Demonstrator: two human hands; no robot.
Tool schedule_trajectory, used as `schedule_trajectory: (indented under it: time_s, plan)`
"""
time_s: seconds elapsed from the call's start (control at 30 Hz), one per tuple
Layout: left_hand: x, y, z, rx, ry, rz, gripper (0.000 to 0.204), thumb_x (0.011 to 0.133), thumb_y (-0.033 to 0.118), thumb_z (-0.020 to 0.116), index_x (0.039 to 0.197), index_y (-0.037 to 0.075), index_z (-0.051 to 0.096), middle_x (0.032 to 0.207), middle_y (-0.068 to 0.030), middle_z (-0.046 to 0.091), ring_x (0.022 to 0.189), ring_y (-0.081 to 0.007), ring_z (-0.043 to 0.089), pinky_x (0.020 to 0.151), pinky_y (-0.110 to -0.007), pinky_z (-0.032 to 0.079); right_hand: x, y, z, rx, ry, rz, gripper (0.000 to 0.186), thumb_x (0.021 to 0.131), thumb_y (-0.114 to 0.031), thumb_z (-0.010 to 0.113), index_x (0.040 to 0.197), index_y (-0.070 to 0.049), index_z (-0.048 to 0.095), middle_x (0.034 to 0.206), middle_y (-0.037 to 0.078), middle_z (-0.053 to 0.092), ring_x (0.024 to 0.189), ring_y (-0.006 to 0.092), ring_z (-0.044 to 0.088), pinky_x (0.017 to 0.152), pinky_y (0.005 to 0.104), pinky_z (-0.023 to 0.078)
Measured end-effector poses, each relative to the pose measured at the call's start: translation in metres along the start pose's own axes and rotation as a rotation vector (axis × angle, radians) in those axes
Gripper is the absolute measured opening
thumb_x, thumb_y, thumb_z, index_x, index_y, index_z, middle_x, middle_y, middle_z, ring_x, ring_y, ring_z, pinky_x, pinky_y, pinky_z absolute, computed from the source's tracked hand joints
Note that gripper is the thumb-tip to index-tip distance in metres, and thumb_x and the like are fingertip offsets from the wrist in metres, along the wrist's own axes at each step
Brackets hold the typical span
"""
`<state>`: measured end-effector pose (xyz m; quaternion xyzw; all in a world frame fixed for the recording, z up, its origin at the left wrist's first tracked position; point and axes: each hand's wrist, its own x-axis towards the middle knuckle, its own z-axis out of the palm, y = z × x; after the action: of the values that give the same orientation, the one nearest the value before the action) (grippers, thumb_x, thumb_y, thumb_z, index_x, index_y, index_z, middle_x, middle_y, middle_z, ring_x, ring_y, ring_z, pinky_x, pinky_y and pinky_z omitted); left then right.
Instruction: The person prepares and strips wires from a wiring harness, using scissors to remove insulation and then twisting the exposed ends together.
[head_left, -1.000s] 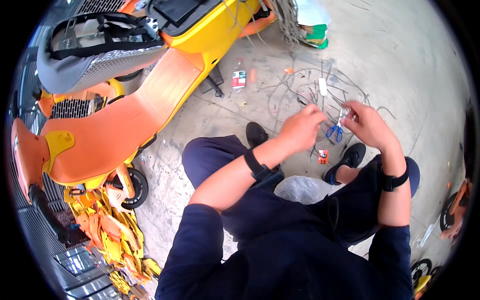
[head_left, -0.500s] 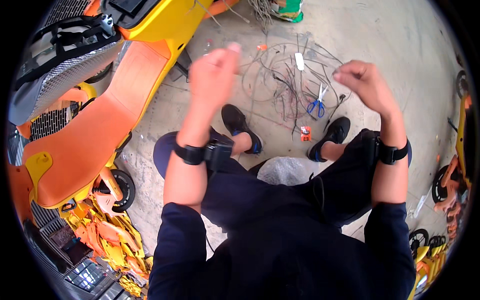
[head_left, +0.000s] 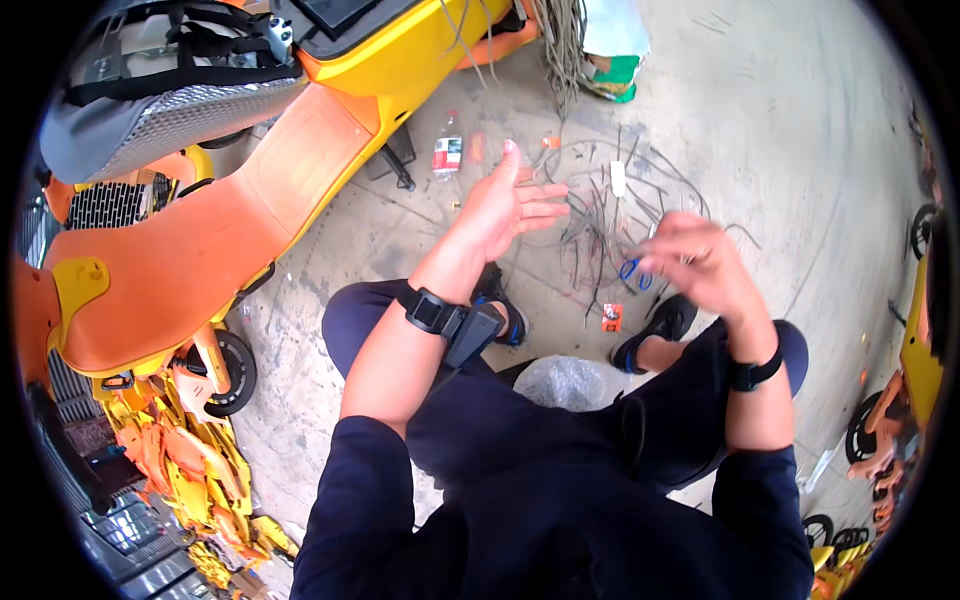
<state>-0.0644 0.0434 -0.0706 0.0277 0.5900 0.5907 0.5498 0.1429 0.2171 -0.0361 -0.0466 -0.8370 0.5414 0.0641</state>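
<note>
My left hand (head_left: 505, 208) hangs in the air with its fingers spread and nothing in it. To its right, my right hand (head_left: 698, 262) is raised with loosely bent fingers, somewhat blurred; the fingers look apart and I see nothing held in them. On the floor beyond and between the hands lies a loose tangle of thin cables (head_left: 598, 232). Blue-handled scissors (head_left: 630, 268) rest at its near right side, their blades largely hidden by my right hand. A white tag (head_left: 617, 179) lies among the cables. An orange-red packet (head_left: 612, 318) sits closer to my feet.
A yellow and orange scooter (head_left: 190, 250) stands at the left, with a grey basket (head_left: 190, 125). Near it is a plastic bottle (head_left: 447, 152). A bundle of cables (head_left: 565, 50) hangs beside a green and white bag (head_left: 612, 72). A clear plastic-wrapped seat (head_left: 570, 384) is between my legs.
My left hand has moved right and nearer, its fingers now spread. My right hand has come lower and slightly left, over the scissors. The view has shifted, showing the bottle more clearly.
</note>
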Motion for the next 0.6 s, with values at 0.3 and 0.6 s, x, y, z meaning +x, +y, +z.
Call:
schedule_trajectory:
  time_s: [0.3, 0.6]
  plan:
    - [0.005, 0.009, -0.017, -0.187, 0.095, 0.218, 0.051, 0.091, 0.022, 0.057, 0.132, -0.001, 0.035, 0.101, -0.0119, 0.064, 0.079, -0.0186, 0.063, 0.066, -0.028, 0.051, -0.007, 0.014, 0.03, -0.101, -0.165, -0.008, 0.014, 0.073, -0.004, 0.071, 0.086, 0.0, 0.066, 0.072, 0.01, 0.059, 0.069, 0.0225, 0.057, 0.06, 0.0323, 0.046]
    - [-0.038, -0.015, 0.037, 0.312, -0.146, 0.221, 0.044, 0.09, 0.01, 0.057, 0.131, 0.004, 0.043, 0.092, -0.0084, 0.066, 0.077, -0.0122, 0.063, 0.058, -0.024, 0.051, 0.009, 0.02, -0.003, 0.447, 0.084, 0.484, 0.041, 0.092, -0.032, 0.056, 0.118, -0.001, 0.054, 0.094, 0.006, 0.062, 0.075, 0.009, 0.056, 0.06, 0.0245, 0.047]
